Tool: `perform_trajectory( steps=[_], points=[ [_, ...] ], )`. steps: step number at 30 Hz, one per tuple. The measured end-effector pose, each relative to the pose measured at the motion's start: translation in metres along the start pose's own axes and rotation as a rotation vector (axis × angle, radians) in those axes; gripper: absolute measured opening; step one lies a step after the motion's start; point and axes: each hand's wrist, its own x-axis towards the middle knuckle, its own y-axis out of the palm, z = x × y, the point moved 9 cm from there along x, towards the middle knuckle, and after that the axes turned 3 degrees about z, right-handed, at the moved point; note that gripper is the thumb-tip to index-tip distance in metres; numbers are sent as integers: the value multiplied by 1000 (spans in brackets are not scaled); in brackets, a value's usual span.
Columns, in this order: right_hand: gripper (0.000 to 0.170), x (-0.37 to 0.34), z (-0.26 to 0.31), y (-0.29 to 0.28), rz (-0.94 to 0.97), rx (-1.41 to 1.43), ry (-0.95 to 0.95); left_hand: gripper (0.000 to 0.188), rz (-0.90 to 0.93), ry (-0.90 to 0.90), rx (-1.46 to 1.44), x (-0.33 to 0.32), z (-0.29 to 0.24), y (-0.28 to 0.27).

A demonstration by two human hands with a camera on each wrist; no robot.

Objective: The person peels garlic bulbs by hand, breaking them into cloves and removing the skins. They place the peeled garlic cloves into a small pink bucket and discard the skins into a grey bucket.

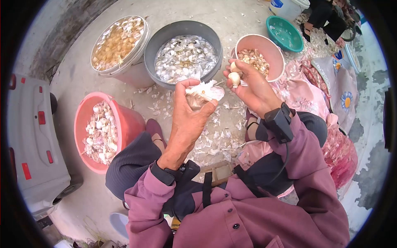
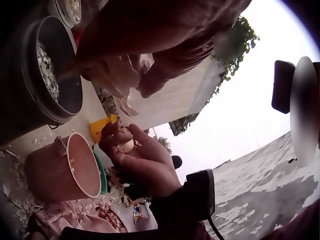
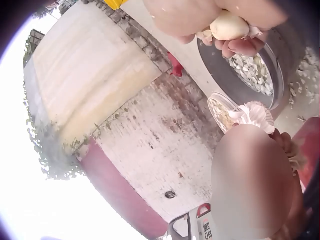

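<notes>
In the head view, my left hand point(image 1: 186, 120) grips a garlic bulb point(image 1: 203, 96) between thumb and fingers, its papery white skin torn loose on top. To the right, my right hand point(image 1: 258, 93) is turned palm up with fingers curled around a few garlic cloves point(image 1: 235, 78). One smooth, pale clove point(image 3: 230, 27) shows between those fingers in the right wrist view. A grey tub point(image 1: 182, 29) of skins and cloves in water stands just beyond my left hand. Behind my right hand is a light pink bucket point(image 1: 276, 62) of cloves.
A red-pink bucket point(image 1: 133, 128) full of garlic bulbs stands by my left knee. Farther back are a white bucket point(image 1: 138, 76) of soaking cloves and a green basin point(image 1: 285, 35). Skins point(image 1: 213, 142) litter the floor between my feet. A silver vehicle point(image 1: 37, 120) is on the left.
</notes>
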Motion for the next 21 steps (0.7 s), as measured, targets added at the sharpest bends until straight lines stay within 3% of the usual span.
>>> perform_trajectory(
  steps=[5,7,10,15,18,20,21],
  points=[
    [27,31,26,74,226,19,-77,55,22,26,-222,1,-3,-5],
    [28,40,32,105,491,-18,-50,54,17,22,-226,1,-5,-9],
    [29,40,29,111,488,54,-23,49,9,75,-294,4,-10,-13],
    [25,16,3,100,433,-178,-24,32,14,71,-471,2,-13,-24],
    [26,9,-20,88,459,-97,64,22,-57,47,-250,7,-3,-28],
    [29,2,-28,81,431,-39,87,24,-144,201,120,7,-10,-32],
    [30,0,-28,79,431,-26,59,24,-145,195,119,7,-10,-30]
  ],
)
